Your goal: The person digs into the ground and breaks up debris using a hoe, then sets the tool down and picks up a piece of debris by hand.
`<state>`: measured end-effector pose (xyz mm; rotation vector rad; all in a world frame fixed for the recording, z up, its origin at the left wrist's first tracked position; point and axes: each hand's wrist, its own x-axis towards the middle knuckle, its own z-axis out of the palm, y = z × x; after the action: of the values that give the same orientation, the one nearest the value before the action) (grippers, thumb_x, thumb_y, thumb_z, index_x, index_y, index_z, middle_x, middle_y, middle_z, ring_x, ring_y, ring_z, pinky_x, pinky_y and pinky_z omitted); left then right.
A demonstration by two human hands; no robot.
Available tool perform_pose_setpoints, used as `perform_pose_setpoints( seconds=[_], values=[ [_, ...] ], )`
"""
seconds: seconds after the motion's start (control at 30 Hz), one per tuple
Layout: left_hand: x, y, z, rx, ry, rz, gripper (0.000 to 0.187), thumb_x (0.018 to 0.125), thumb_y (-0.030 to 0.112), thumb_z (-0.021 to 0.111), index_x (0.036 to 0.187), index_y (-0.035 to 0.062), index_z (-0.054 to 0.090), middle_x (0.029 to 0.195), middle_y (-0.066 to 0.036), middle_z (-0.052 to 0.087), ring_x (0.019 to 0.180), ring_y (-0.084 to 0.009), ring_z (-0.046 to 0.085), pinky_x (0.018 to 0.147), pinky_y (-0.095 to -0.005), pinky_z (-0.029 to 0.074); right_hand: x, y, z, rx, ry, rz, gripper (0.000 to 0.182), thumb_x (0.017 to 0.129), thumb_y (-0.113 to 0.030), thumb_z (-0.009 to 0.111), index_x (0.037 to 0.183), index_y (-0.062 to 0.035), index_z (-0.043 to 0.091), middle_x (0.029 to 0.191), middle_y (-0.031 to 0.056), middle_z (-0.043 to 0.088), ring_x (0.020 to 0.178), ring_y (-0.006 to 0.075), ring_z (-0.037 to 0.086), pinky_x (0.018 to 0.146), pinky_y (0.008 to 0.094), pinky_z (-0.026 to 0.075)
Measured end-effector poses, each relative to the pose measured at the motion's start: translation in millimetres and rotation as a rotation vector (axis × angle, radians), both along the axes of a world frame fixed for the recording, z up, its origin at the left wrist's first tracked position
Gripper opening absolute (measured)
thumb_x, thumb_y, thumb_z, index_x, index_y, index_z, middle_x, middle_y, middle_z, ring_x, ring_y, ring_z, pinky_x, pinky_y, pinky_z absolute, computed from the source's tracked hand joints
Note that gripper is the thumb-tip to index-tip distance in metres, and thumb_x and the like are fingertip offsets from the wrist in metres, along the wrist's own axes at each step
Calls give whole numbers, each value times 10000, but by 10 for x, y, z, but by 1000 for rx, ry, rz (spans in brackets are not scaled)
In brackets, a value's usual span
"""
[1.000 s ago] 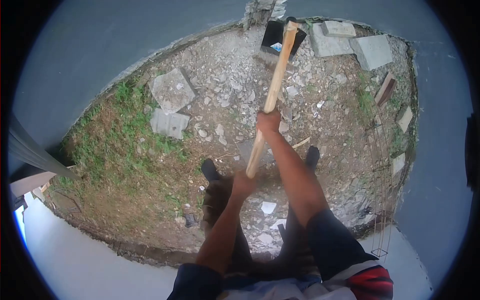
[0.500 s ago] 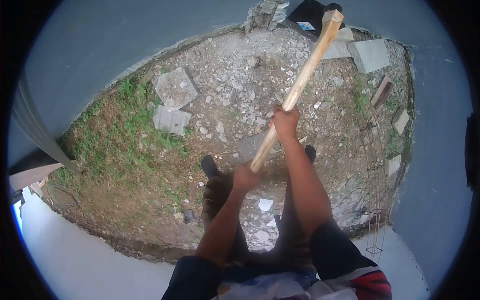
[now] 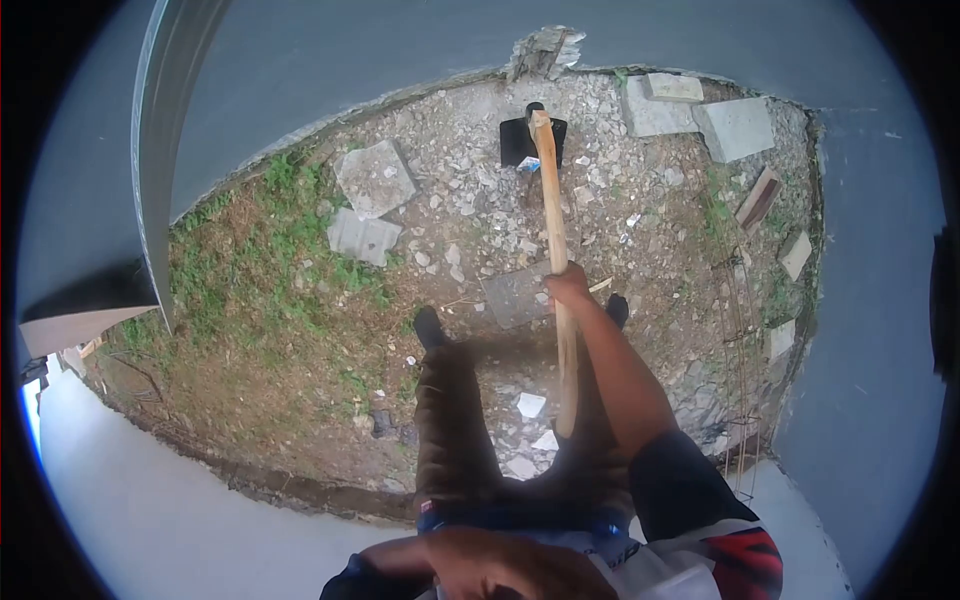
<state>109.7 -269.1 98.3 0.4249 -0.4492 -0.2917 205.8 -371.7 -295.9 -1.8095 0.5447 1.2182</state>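
My right hand is wrapped round the wooden handle of a hoe, a little below its middle. The hoe's dark flat blade, with a small sticker on it, rests on the rubble at the top centre. The lower end of the handle hangs free between my legs. My left hand is off the handle, close to my belly at the bottom of the view; its fingers are too unclear to make out.
Concrete slabs lie at the left and others at the upper right. A flat slab lies between my feet. Rebar frames run along the right. Grey walls surround the ground, and a curved sheet stands at the left.
My left hand has let go of the handle's lower end and moved back to my body. The blade has come down and leftward onto the rubble, and the handle is now nearly in line with my view.
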Motion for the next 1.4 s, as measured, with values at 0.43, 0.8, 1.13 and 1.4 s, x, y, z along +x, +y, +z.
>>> perform_pose_setpoints(
  seconds=[0.43,0.8,1.13,1.4],
  values=[
    [-654,181,-784,413,760,74,454,928,253,681,1274,-13,555,1209,-212,612,1138,-272,578,906,-370,474,-439,-379,454,109,30,-167,200,843,-8,648,998,24,527,667,83,563,427,159,528,353,329,448],
    [-1264,-858,-2529,1464,1019,-295,595,796,527,734,1067,3,655,881,-182,706,861,-298,701,786,-401,532,-443,-389,1075,368,-165,-576,172,870,40,607,980,-23,491,662,47,526,441,122,511,378,290,440],
    [-564,367,-3564,2133,910,-286,496,829,516,621,1071,90,695,925,-157,717,899,-343,698,793,-447,541,218,735,-700,380,71,-690,77,844,-52,622,868,-24,554,647,45,506,485,162,525,419,336,473],
    [-1462,-401,-3629,2017,794,-77,347,852,398,655,1084,141,685,811,-193,696,788,-390,685,693,-489,553,-166,39,178,486,-109,-694,145,829,31,600,779,-45,487,614,53,508,431,162,521,386,348,468]
  ],
)
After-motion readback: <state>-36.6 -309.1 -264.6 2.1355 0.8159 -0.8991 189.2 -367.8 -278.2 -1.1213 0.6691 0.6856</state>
